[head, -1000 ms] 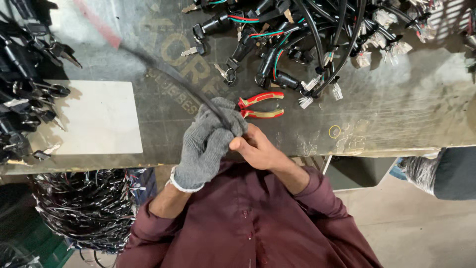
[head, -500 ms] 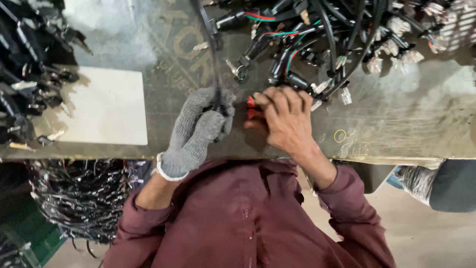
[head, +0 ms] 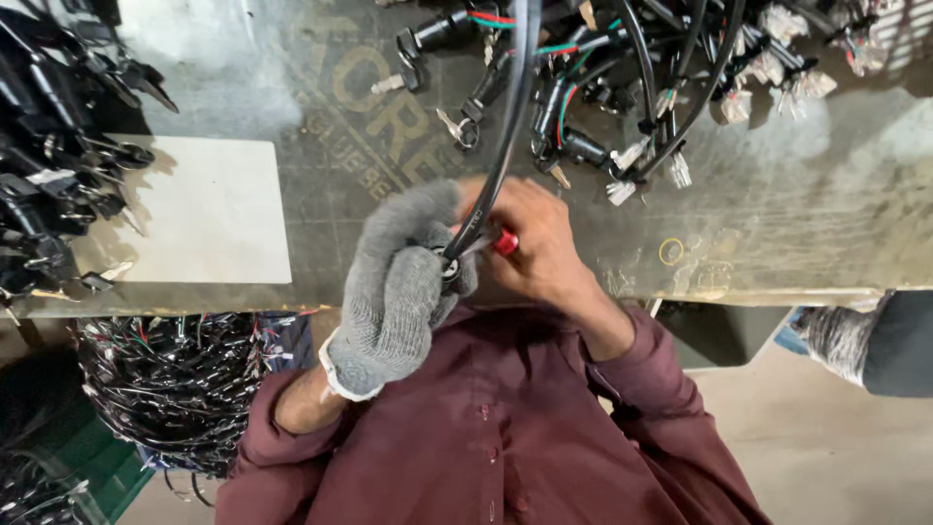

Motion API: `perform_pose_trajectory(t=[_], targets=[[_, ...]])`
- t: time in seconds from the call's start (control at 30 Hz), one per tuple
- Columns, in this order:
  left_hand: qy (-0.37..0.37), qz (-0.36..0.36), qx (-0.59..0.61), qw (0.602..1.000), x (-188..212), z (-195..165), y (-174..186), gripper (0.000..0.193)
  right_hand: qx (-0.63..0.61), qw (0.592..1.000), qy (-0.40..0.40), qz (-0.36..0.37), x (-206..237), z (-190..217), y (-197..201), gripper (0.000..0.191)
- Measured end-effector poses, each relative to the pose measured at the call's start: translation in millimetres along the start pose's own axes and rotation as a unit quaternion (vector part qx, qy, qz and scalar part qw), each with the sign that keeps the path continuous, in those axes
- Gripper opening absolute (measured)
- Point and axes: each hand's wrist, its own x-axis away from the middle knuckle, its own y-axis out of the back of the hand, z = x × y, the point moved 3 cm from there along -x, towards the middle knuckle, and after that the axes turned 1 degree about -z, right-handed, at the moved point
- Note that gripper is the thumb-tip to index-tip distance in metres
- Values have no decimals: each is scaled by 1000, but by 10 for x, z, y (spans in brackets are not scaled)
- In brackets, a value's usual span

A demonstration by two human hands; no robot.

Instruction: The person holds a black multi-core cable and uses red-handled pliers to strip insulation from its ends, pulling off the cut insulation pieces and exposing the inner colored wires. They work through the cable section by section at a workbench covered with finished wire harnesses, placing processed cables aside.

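Head view is showing us, nearest the camera, a maroon shirt (head: 486,437) and two forearms rising toward a worn bench (head: 758,233). We are recording the left hand (head: 403,282), in a grey knit glove, curled tight around the lower end of a black sheathed cable (head: 505,126) that is running straight up and out of the top edge. The bare right hand (head: 535,248) is closing on a pair of red-handled pliers (head: 502,240), only a red tip and a bit of metal showing between the hands, with the tool's nose meeting the cable end at the glove. We are judging the work on this cable end as under way and not finished, since the tool is engaged and the cable is not yet laid down. Beyond the hands, a white sheet (head: 209,209) is lying flat at the left. Farther off, a heap of wired harnesses with white connectors (head: 671,87) is covering the bench top, and dark parts (head: 58,165) are piling up at far left.
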Motion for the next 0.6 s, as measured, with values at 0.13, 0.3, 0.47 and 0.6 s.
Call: perform_pose_trajectory(t=[0.13, 0.3, 0.47, 0.6], targets=[[113, 48, 109, 986, 133, -102, 43, 49, 243, 965, 100, -26, -191, 307, 57, 31], [242, 83, 316, 914, 199, 41, 77, 46, 350, 928, 124, 6, -285, 286, 49, 42], [129, 195, 343, 910, 63, 159, 34, 62, 309, 943, 124, 23, -274, 99, 91, 41], [366, 141, 670, 630, -94, 299, -42, 74, 253, 964, 74, 41, -206, 94, 109, 36]])
